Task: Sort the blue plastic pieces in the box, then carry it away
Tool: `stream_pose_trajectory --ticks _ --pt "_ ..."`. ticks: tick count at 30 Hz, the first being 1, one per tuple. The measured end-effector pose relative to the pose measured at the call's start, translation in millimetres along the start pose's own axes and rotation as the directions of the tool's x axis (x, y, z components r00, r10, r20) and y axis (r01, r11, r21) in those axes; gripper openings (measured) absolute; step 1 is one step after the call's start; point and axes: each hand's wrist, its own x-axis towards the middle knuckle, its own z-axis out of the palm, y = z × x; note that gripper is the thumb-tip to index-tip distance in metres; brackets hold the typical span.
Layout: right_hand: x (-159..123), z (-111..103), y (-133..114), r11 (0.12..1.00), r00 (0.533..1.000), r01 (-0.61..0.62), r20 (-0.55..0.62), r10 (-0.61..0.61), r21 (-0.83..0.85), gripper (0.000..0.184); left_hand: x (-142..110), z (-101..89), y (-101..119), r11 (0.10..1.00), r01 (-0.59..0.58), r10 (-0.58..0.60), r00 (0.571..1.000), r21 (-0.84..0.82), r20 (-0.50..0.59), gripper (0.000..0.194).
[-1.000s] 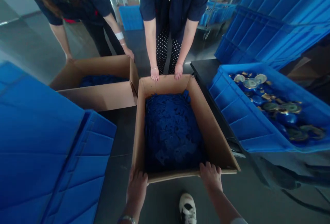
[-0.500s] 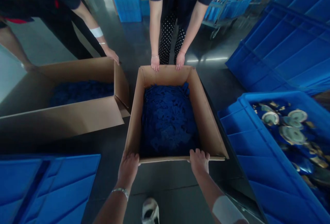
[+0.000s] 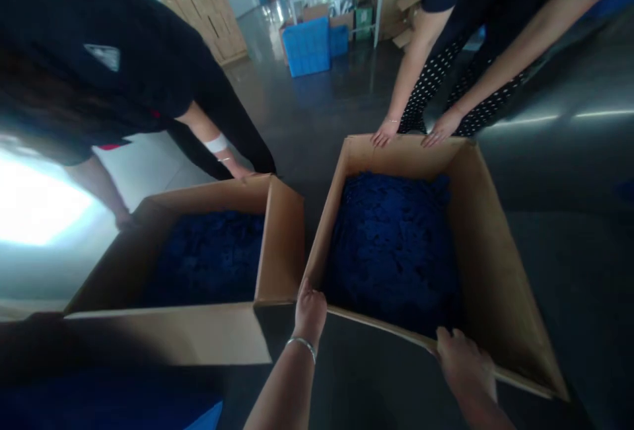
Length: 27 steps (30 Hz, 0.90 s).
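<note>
An open cardboard box (image 3: 500, 251) holds a heap of dark blue pieces (image 3: 396, 251) whose kind I cannot make out. My left hand (image 3: 311, 308) is closed on the box's near left corner, a bracelet round the wrist. Further right along the same near edge, my right hand (image 3: 465, 357) has its fingers hooked over the rim. Across from me, a co-worker's two hands (image 3: 443, 127) rest on the far rim. A second cardboard box (image 3: 284, 245) with similar blue pieces stands just left, its near flap hanging outward.
Another co-worker's hand (image 3: 240, 169) rests on the left box's far rim. A blue crate (image 3: 307, 47) stands on the floor in back, near a white-framed rack (image 3: 379, 7). Stacked cartons (image 3: 198, 7) rise at the back left. A blue plastic edge (image 3: 205, 417) shows at lower left.
My view has turned left, so both boxes appear further right. The held box now sits closer to the left box. The blue bin of parts on the right has left the view.
</note>
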Motion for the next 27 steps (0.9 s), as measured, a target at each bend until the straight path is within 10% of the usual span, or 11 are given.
stream_pose_trajectory --ticks 16,27 --pt "304.6 -87.7 7.4 0.981 0.99 -0.075 0.133 0.051 0.18 0.015 398.2 -174.9 -12.9 0.962 -0.218 0.229 0.972 0.165 -0.051 0.036" --pt "539.4 -157.8 100.4 0.882 0.917 -0.385 0.217 0.334 0.27 0.019 686.7 -315.3 89.2 0.857 -0.417 0.469 0.875 0.302 -0.123 0.038"
